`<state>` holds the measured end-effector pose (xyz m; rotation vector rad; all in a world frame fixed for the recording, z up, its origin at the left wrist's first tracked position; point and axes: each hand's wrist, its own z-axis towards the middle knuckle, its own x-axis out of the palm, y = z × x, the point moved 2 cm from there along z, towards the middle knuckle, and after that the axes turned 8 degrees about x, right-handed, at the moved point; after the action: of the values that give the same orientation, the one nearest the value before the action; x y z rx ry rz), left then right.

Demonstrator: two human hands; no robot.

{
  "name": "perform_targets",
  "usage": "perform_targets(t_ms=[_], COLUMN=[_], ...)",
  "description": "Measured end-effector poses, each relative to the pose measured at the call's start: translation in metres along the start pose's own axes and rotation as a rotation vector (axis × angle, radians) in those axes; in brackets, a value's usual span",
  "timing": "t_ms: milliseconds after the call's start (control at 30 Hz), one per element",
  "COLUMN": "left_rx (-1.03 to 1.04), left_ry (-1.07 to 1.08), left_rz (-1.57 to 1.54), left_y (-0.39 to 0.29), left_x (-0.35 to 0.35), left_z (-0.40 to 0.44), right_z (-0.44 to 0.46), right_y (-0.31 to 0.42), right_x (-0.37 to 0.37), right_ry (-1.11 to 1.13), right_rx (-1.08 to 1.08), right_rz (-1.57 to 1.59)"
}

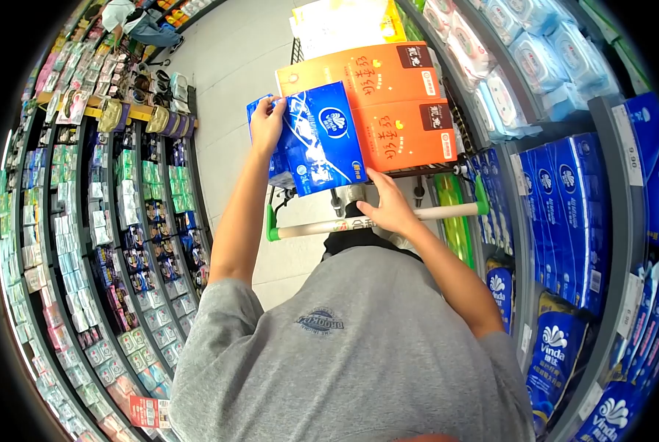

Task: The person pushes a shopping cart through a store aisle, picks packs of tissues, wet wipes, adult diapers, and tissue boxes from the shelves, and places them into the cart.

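Held by the left hand (pixel 271 118), gripping its upper left edge, one blue Vinda pack (pixel 314 140), above the cart handle (pixel 377 219); right hand (pixel 390 206), partly open, at the pack's lower right corner; orange boxes (pixel 405 136), in the cart, right of the pack.

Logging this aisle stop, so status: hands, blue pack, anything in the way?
Left hand grips blue pack, upper left. Right hand at its lower right corner. Orange boxes crowd its right side.
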<state>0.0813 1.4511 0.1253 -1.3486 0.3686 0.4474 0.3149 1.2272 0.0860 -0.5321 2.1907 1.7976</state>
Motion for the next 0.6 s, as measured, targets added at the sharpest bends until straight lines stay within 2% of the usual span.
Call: perform_targets(t_ms=[300, 433, 500, 600], left_rx=[0.104, 0.177, 0.336, 0.436], left_ry=[-0.069, -0.148, -0.210, -0.170], left_rz=[-0.015, 0.150, 0.306, 0.327], left_y=[-0.008, -0.026, -0.040, -0.069], left_x=[-0.001, -0.001, 0.002, 0.018], left_z=[-0.017, -0.032, -0.040, -0.055], right_z=[-0.019, -0.033, -0.039, -0.050], right_y=[0.008, 0.008, 0.008, 0.008], right_x=[0.003, 0.004, 0.002, -0.004], right_ry=[-0.088, -0.120, -0.132, -0.142], right_rx=[-0.086, -0.108, -0.101, -0.031], right_rz=[-0.091, -0.074, -0.092, 0.012])
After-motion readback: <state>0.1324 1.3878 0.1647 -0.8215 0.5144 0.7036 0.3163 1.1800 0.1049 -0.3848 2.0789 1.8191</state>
